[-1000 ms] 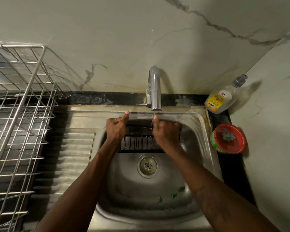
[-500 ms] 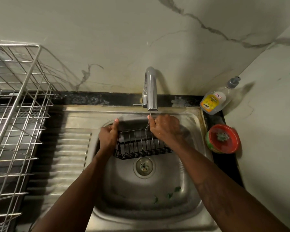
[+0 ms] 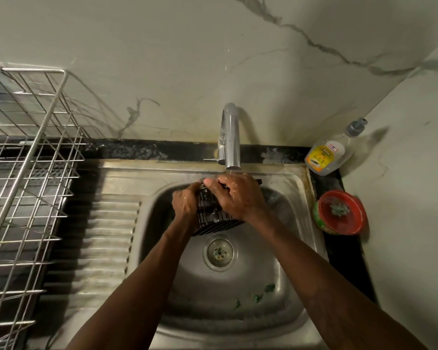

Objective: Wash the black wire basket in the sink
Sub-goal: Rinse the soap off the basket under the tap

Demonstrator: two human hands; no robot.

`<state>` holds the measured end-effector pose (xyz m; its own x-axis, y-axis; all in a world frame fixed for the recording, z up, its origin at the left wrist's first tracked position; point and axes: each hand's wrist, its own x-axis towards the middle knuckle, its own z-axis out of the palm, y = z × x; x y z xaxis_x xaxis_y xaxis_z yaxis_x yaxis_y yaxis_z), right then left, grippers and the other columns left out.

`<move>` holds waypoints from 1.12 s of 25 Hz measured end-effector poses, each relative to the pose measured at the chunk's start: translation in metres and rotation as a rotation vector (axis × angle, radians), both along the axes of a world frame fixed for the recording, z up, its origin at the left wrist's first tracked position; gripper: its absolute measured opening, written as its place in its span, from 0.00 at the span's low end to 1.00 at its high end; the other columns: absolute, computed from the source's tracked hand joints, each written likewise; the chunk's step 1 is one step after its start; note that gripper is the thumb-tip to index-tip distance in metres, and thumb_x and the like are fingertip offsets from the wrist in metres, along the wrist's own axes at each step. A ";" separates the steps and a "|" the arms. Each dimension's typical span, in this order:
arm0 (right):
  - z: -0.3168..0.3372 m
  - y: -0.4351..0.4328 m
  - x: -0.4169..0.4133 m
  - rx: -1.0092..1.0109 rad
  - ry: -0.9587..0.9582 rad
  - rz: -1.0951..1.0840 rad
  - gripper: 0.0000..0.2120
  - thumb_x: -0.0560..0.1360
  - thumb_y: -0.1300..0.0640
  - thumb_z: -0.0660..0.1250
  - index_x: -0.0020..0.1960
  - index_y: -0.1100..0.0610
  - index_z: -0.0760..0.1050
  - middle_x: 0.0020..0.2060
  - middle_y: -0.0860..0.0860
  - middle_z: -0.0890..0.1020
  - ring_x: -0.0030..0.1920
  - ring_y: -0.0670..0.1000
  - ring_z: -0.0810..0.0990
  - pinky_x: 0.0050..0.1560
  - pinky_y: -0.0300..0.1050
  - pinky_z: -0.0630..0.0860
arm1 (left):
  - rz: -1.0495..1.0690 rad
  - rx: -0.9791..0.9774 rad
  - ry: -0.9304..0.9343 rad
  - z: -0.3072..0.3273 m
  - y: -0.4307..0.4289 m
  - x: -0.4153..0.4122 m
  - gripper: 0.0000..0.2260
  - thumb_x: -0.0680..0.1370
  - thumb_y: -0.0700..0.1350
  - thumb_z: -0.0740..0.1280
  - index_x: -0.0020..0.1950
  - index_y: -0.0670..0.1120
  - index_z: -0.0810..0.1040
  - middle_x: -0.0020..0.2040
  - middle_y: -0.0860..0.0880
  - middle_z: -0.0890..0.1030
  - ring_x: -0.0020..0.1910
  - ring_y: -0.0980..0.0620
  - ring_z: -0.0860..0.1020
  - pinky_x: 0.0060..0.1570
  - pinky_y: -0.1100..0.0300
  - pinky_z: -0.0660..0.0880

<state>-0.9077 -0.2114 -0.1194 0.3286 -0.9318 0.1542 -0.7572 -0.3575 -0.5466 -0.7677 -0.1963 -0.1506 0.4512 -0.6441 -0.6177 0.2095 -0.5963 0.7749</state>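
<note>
The black wire basket [image 3: 213, 221] hangs over the steel sink [image 3: 276, 248], just under the tap [image 3: 230, 137], turned so one narrow end faces me. Water runs from the spout onto my hands. My left hand [image 3: 185, 200] grips the basket's left side. My right hand [image 3: 235, 195] lies curled over its top and right side, wet, and hides most of the wire. Only the lower front wires show between my wrists.
A steel wire dish rack [image 3: 28, 185] stands at the left on the ribbed drainboard [image 3: 106, 236]. A soap bottle [image 3: 326, 155] and a red bowl [image 3: 341, 213] sit on the right ledge. Green scraps [image 3: 257, 296] lie near the sink's drain [image 3: 218, 252].
My hands have come closer together and the basket has turned from lying broadside to end-on. My right hand moved over the top of it, and water now splashes on it.
</note>
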 end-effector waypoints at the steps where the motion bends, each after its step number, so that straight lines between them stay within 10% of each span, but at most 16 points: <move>1: -0.005 -0.002 -0.004 -0.005 0.010 -0.035 0.28 0.83 0.34 0.52 0.37 0.49 0.78 0.32 0.44 0.78 0.35 0.47 0.78 0.53 0.50 0.77 | -0.016 -0.001 0.020 -0.003 0.002 0.002 0.12 0.79 0.50 0.69 0.50 0.42 0.83 0.44 0.43 0.86 0.45 0.45 0.85 0.51 0.49 0.83; 8: 0.004 -0.029 0.019 0.059 0.539 0.120 0.23 0.84 0.43 0.48 0.38 0.50 0.72 0.30 0.49 0.75 0.33 0.49 0.73 0.44 0.48 0.75 | -0.370 -0.010 0.176 0.017 0.013 0.011 0.15 0.85 0.51 0.56 0.54 0.47 0.81 0.52 0.40 0.84 0.48 0.47 0.82 0.46 0.52 0.79; 12: 0.007 -0.024 0.031 0.083 0.434 0.291 0.20 0.85 0.47 0.51 0.39 0.52 0.73 0.32 0.49 0.75 0.38 0.51 0.76 0.45 0.48 0.71 | -0.381 0.011 0.513 0.046 0.011 0.028 0.19 0.86 0.48 0.51 0.60 0.40 0.79 0.53 0.39 0.83 0.49 0.42 0.82 0.41 0.52 0.84; 18: 0.002 -0.011 0.042 -0.066 0.102 -0.385 0.18 0.83 0.43 0.57 0.50 0.52 0.81 0.42 0.51 0.83 0.47 0.54 0.81 0.54 0.53 0.77 | -0.498 0.033 -0.065 0.038 -0.005 0.009 0.28 0.81 0.69 0.56 0.40 0.47 0.79 0.33 0.50 0.77 0.30 0.56 0.72 0.28 0.64 0.71; 24: -0.045 0.027 0.019 0.435 -0.229 -0.842 0.28 0.80 0.34 0.51 0.62 0.54 0.76 0.58 0.55 0.80 0.54 0.55 0.79 0.56 0.55 0.78 | -0.109 0.158 0.024 -0.010 0.019 0.012 0.23 0.79 0.64 0.65 0.45 0.44 0.79 0.36 0.47 0.75 0.33 0.52 0.70 0.32 0.59 0.68; 28: -0.055 0.023 0.049 0.716 -0.054 -0.601 0.38 0.83 0.34 0.41 0.83 0.59 0.51 0.82 0.59 0.55 0.81 0.60 0.54 0.80 0.64 0.47 | 0.222 0.234 0.186 -0.021 0.032 0.016 0.19 0.84 0.56 0.62 0.41 0.44 0.75 0.32 0.47 0.69 0.28 0.51 0.66 0.30 0.59 0.63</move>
<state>-0.8589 -0.1884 -0.1746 -0.2297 -0.8221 -0.5209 -0.6731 0.5208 -0.5251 -0.7514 -0.1647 -0.1711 0.4304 -0.3748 -0.8211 0.4777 -0.6773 0.5596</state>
